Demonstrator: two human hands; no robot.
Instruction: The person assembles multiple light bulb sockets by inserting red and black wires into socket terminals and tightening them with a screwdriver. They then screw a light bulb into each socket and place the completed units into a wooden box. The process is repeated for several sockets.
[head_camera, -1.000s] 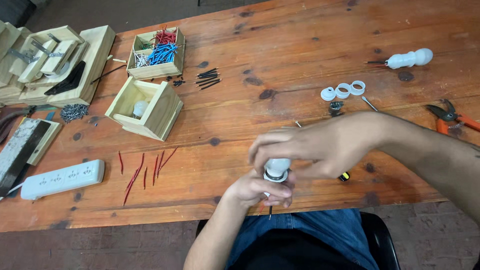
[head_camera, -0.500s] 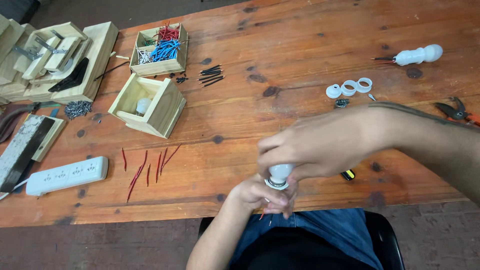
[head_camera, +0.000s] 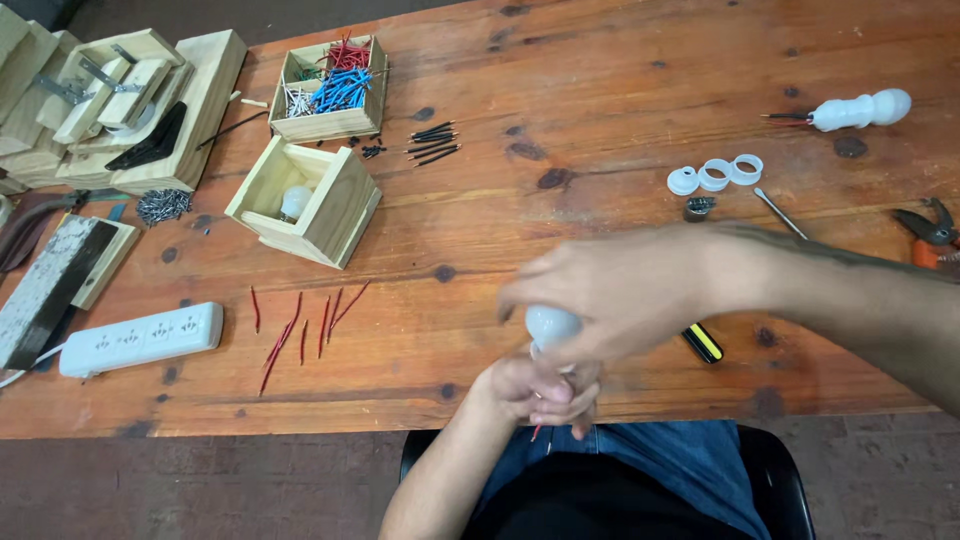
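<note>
Right hand (head_camera: 615, 290) is curling over a small white bulb (head_camera: 552, 325), fingers wrapped around its rounded top, slightly blurred. Left hand (head_camera: 535, 390) is sitting directly beneath, closed tightly around the bulb's lower part, which is hidden inside the fist; a thin red wire end (head_camera: 537, 432) is poking out below the fingers. Both hands are working at the near edge of a wooden table (head_camera: 600, 90), just above the person's lap.

Head view, the only one: to do this well, the lower hand is best kept firm and steady while the upper hand is turning the glass with light, even pressure, keeping the bulb straight in line with whatever is held below, so nothing binds or cracks.

Just beside the right wrist, a small black and yellow tool (head_camera: 703, 342) is lying on the table. Farther back, three white rings (head_camera: 715, 174) are sitting in a row, with a white-handled screwdriver (head_camera: 850, 110) beyond them and pliers (head_camera: 930, 235) at the right edge. On the left, loose red wires (head_camera: 300, 325) are lying near a white power strip (head_camera: 140, 338). An open wooden box (head_camera: 310, 200) is holding another bulb, and a second wooden tray (head_camera: 330, 90) behind it is holding coloured wires.
</note>
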